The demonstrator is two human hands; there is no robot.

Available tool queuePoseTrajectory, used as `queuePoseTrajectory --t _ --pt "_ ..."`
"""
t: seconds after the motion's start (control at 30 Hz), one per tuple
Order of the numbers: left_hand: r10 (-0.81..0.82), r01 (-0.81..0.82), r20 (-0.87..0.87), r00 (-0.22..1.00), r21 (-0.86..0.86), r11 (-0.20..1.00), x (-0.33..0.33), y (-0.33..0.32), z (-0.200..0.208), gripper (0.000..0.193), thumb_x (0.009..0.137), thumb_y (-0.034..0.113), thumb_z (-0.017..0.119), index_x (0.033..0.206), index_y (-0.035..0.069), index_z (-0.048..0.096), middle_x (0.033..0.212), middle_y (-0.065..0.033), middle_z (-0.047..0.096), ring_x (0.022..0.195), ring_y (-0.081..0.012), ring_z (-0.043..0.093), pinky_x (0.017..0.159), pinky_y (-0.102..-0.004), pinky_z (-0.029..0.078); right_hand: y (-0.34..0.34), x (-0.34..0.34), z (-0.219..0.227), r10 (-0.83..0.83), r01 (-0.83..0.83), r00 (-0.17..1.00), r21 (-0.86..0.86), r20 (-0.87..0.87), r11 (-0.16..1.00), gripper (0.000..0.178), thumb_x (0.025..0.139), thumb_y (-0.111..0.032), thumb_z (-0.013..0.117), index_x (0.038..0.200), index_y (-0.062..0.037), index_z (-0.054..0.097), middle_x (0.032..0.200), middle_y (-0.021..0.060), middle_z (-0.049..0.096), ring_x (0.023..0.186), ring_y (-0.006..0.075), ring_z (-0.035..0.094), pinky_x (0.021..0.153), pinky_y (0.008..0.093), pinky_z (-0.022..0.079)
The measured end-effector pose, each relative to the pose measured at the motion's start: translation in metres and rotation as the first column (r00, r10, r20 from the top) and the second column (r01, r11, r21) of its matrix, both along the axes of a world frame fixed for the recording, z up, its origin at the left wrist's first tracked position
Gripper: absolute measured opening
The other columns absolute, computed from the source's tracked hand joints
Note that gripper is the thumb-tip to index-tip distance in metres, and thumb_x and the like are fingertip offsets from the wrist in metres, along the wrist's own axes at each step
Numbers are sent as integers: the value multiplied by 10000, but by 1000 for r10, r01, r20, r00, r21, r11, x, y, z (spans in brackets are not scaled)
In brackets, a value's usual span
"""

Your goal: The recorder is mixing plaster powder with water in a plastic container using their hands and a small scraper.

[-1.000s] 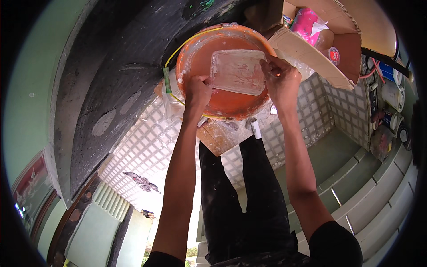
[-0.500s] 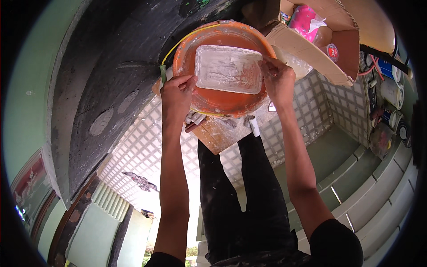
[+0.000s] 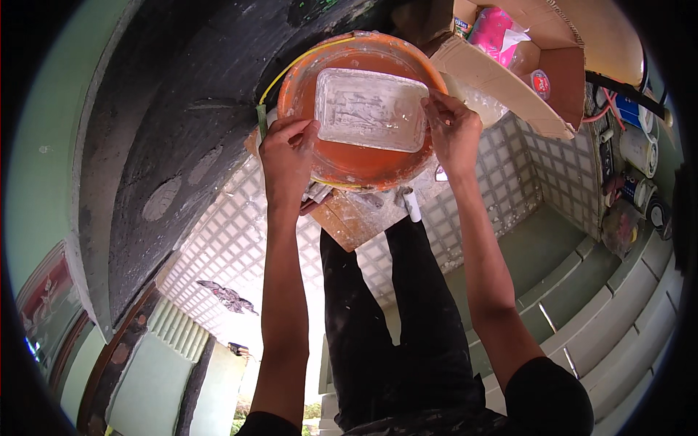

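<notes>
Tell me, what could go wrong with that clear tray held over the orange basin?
The left hand and right hand pinch the clear tray only at its ends, so it might slip into the orange basin below. Its whitish smears could rub off on the fingers. The cardboard box sits close to the right hand, so a wide swing might bump it.

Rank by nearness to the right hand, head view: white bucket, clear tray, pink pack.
1. Clear tray: touching, its right edge held by the right hand.
2. Pink pack: up and to the right, inside the cardboard box.
3. White bucket: farthest, near the right rim of the view.
</notes>
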State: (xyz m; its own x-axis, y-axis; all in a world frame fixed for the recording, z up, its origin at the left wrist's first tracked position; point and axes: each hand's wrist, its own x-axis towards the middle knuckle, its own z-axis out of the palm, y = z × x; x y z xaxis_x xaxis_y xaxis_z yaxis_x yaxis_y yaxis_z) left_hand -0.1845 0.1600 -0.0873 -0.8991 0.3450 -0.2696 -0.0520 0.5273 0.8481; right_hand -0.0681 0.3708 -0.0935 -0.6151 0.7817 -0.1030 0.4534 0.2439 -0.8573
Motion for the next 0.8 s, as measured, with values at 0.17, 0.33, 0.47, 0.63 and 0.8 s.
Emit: queuePoseTrajectory --t 0.17,0.33,0.47,0.63,0.8 --pt "78 -85 95 992 67 994 7 3 3 175 838 78 668 943 -61 668 942 -93 627 708 -148 642 681 -254 510 2 3 0 9 -9 1000 10 -4 1000 215 819 -65 671 1005 43 672 740 106 654 601 108 575 606 261 488" --pt "111 -125 98 989 154 980 12 0 14 162 843 60 659 958 -54 671 971 -79 627 726 -128 635 673 -240 507 3 8 8 21 -21 1000 -15 -13 1000 224 842 -97 675 1008 52 666 705 53 650 608 73 559 586 236 482" --pt "132 -144 81 988 178 973 14 -4 20 159 841 54 663 963 -47 674 986 -76 627 743 -120 629 680 -233 507 0 13 21 30 -32 999 -90 -20 995 219 841 -94 674 998 58 665 693 65 646 573 80 561 562 247 485" --pt "131 -132 19 991 162 978 26 -11 26 179 845 87 671 971 -39 676 996 -71 628 811 -112 618 726 -232 500 -9 25 33 6 -12 999 -151 -42 988 205 842 -80 667 982 69 664 695 71 649 567 81 578 543 250 493" --pt "150 -153 31 988 163 975 39 -17 29 180 849 95 668 973 -35 676 1023 -68 620 833 -114 615 745 -237 497 -18 37 44 -36 26 999 -251 -36 968 211 843 -80 665 988 73 661 662 81 644 532 86 582 514 244 511"
